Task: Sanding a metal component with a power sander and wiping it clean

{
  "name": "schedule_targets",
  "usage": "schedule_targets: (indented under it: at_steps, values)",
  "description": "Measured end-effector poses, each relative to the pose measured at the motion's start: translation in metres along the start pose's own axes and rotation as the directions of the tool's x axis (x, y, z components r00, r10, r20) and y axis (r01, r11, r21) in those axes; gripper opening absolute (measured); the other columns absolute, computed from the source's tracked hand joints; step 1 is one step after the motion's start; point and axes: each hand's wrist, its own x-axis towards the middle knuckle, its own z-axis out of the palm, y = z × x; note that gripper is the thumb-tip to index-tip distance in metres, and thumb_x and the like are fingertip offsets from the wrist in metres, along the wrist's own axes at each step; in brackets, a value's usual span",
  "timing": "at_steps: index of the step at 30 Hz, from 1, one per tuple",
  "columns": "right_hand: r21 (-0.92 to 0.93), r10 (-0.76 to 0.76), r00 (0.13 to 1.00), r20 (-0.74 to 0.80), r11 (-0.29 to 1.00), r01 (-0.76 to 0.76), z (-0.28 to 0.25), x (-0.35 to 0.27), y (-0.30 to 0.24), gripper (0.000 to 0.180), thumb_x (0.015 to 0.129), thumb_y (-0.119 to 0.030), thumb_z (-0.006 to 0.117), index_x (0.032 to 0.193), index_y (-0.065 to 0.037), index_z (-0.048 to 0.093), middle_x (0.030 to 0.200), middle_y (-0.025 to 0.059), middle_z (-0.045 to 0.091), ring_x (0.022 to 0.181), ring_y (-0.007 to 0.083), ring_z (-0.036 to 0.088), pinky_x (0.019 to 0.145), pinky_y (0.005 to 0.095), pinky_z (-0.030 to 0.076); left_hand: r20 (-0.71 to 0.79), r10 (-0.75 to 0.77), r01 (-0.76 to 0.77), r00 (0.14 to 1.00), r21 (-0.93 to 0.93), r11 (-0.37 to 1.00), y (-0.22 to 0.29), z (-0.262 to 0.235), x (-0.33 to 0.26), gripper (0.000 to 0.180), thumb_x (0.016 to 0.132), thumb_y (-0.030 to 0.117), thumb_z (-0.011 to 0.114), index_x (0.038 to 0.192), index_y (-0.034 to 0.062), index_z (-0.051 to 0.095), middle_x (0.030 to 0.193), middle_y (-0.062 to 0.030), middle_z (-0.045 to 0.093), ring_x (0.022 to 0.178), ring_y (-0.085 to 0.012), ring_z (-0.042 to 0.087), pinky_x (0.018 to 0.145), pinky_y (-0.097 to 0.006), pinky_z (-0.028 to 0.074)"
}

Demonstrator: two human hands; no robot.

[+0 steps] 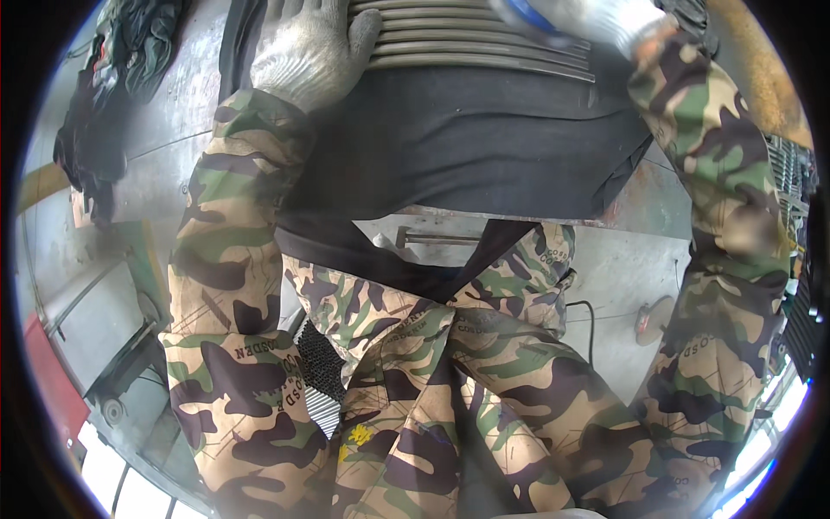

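Several long grey metal rods [475, 48] lie side by side on a black cloth [467, 143] at the top of the view. My left hand [307, 52], in a whitish work glove, rests flat at their left end. Its fingers stretch upward past the frame edge, and the thumb stands apart over the rods. Above the rods' right end is my right hand [596, 22], also gloved and partly smeared by motion. A curved blue strip [529, 14] shows at its fingers. Whether that hand grips it, and what it is, I cannot make out.
Under the cloth is a metal table [169, 130], whose near edge crosses in front of me. Dark crumpled fabric [130, 78] hangs at the far left. A yellowish-brown surface [761, 65] lies far right. Below left stands a grey wheeled object [112, 381] beside a red panel [56, 372].
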Motion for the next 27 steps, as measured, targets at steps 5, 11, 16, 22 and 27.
schedule_targets:
  at_steps: [5, 11, 16, 22, 27]
  values:
    - [0.065, -0.175, 0.984, -0.038, 0.982, 0.177, -0.015, -0.018, -0.017, 0.022, 0.086, -0.025, 0.075, 0.099, -0.008, 0.074, 0.095, 0.0134, 0.070, 0.090, 0.0372, 0.070, 0.078, 0.0478, 0.059, 0.018, 0.044, -0.046, 0.999, 0.130, 0.990, -0.004, 0.012, -0.018, 0.060, 0.108, 0.043, 0.054, 0.155, 0.0059, 0.052, 0.159, -0.0233, 0.052, 0.151, -0.0445, 0.043, 0.128, -0.056, 0.027]
    - [0.026, -0.046, 0.999, 0.006, 0.999, 0.046, -0.012, -0.016, -0.003, 0.022, 0.087, -0.026, 0.074, 0.099, -0.008, 0.073, 0.093, 0.0152, 0.069, 0.088, 0.0385, 0.070, 0.076, 0.0488, 0.059, 0.058, 0.008, -0.016, 0.998, 0.150, 0.989, 0.001, 0.010, -0.026, 0.060, 0.108, 0.040, 0.053, 0.157, 0.0051, 0.050, 0.160, -0.0247, 0.050, 0.153, -0.0449, 0.040, 0.130, -0.056, 0.024]
    - [0.018, -0.089, 0.995, -0.033, 0.996, 0.090, -0.010, -0.021, -0.006, 0.019, 0.084, -0.019, 0.076, 0.099, -0.009, 0.072, 0.094, 0.0122, 0.068, 0.086, 0.0365, 0.069, 0.075, 0.0468, 0.059, 0.081, -0.035, 0.028, 0.996, 0.088, 0.996, 0.009, -0.004, -0.025, 0.060, 0.107, 0.038, 0.055, 0.156, 0.0029, 0.050, 0.159, -0.0244, 0.050, 0.152, -0.0449, 0.041, 0.129, -0.057, 0.025]
    - [0.022, -0.117, 0.993, 0.023, 0.993, 0.117, 0.002, -0.035, -0.011, 0.020, 0.096, -0.022, 0.067, 0.111, -0.010, 0.069, 0.109, 0.0127, 0.069, 0.100, 0.0358, 0.068, 0.085, 0.0478, 0.058, 0.092, -0.082, 0.078, 0.992, 0.046, 0.996, 0.014, -0.011, -0.024, 0.059, 0.105, 0.037, 0.057, 0.154, 0.0027, 0.052, 0.158, -0.0236, 0.051, 0.151, -0.0443, 0.042, 0.128, -0.057, 0.026]
    - [-0.069, 0.053, 0.997, 0.049, 0.996, -0.049, 0.003, -0.034, 0.011, 0.017, 0.094, -0.022, 0.069, 0.107, -0.010, 0.069, 0.107, 0.0107, 0.070, 0.100, 0.0348, 0.069, 0.086, 0.0466, 0.058, 0.094, -0.072, 0.077, 0.993, -0.044, 0.996, 0.018, -0.006, -0.018, 0.053, 0.102, 0.033, 0.062, 0.146, 0.0038, 0.058, 0.155, -0.0241, 0.054, 0.149, -0.0442, 0.045, 0.128, -0.056, 0.029]
